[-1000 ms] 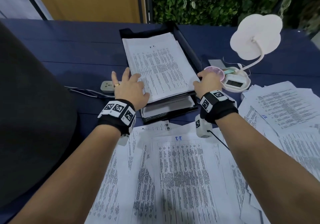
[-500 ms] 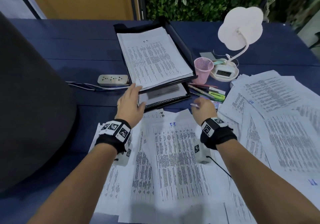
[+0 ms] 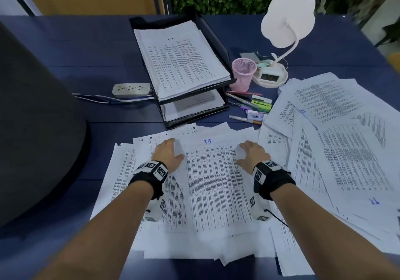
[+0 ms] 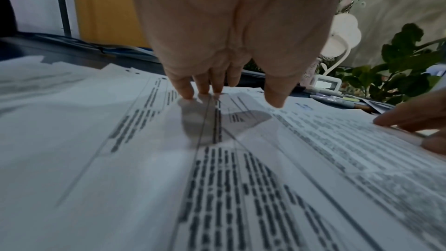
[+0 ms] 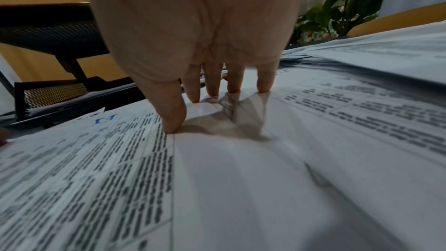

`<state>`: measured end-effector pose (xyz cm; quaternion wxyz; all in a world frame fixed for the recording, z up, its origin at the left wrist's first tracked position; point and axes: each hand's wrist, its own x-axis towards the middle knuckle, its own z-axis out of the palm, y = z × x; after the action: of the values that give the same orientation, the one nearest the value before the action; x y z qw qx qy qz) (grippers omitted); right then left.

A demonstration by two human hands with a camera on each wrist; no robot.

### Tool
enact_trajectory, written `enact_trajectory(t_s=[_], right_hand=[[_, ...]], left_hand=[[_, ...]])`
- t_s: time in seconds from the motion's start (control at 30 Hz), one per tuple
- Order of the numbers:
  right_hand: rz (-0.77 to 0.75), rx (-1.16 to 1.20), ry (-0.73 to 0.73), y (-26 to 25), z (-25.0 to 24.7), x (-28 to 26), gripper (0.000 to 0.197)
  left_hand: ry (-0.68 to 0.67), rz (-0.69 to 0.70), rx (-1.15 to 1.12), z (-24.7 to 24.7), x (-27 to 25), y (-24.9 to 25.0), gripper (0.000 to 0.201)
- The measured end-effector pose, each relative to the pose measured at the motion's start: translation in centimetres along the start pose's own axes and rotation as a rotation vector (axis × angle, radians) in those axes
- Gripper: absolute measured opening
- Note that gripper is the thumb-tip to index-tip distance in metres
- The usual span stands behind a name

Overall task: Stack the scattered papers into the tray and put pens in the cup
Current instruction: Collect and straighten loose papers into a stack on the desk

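Desk (image 3: pixel 65 48): both grips flat on papers (image 3: pixel 212 184) (fingertips touching).

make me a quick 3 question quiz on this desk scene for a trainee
1. True or false: the pink cup already holds pens.
2. Which has printed sheets on top? A) upper tray B) power strip C) lamp
3. Fill in: both hands, left hand and right hand, rest on the sheet marked ___ in blue.

Key
1. False: the pens lie on the table beside it; no pen sticks out of it.
2. A
3. T-1, on the paper pile in front of the tray.
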<state>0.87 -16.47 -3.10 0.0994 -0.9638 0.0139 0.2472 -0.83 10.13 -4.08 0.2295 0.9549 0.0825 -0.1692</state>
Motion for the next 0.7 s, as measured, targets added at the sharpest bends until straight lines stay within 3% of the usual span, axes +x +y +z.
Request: enact_trajectory(t_s=[0.13, 0.27, 0.4, 0.57, 0.7], right_hand=[[-0.020, 0.028, 0.008, 0.3, -0.1, -0.2, 0.058], [-0.025, 0.043, -0.003, 0.4, 0.0, -0.3, 0.062], [-0.004, 0.058, 0.000, 0.5, 0.0, -0.3, 0.064], [-0.017, 0.017, 0.001, 0.6, 0.0, -0.4, 0.062], [-0.014, 0.018, -0.017, 0.7, 0.0, -0.3, 0.064]], left_hand=[[-0.062, 0.075, -0.010, 0.5, 1.0, 1.1, 0.073], [-0.066, 0.019, -0.070, 0.4, 2.0, 2.1, 0.078], [-0.106, 0.010, 0.135, 0.4, 2.0, 2.2, 0.082], [-0.138, 0.064, 0.167, 0.6, 2.7, 2.3, 0.102], [-0.137, 0.091, 0.098, 0.1, 2.9, 3.3, 0.091]])
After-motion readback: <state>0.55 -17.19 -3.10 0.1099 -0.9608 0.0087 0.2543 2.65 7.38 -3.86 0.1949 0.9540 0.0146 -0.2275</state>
